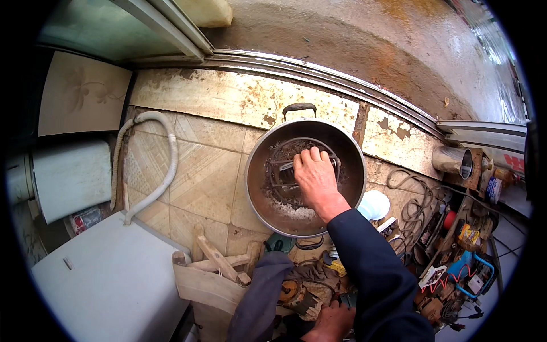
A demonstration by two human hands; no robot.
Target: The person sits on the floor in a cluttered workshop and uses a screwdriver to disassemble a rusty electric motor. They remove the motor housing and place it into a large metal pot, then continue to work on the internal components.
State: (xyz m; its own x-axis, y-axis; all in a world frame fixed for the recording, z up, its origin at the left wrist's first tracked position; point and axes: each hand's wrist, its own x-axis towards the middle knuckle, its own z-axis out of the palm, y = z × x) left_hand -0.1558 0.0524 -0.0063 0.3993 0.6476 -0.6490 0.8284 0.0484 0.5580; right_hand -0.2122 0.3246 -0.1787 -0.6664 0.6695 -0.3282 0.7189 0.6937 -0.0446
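Across the near-right rim of a wide brown two-handled metal pot [354, 165] with half-curled right hand [316, 178], over a round dark metal frame [284, 184], mid-pot, mostly leftward; cannot tell whether gripping.

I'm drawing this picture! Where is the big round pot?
The pot is just right of the head view's centre, beside the long stained board and left of the white round thing, with the right hand inside it.
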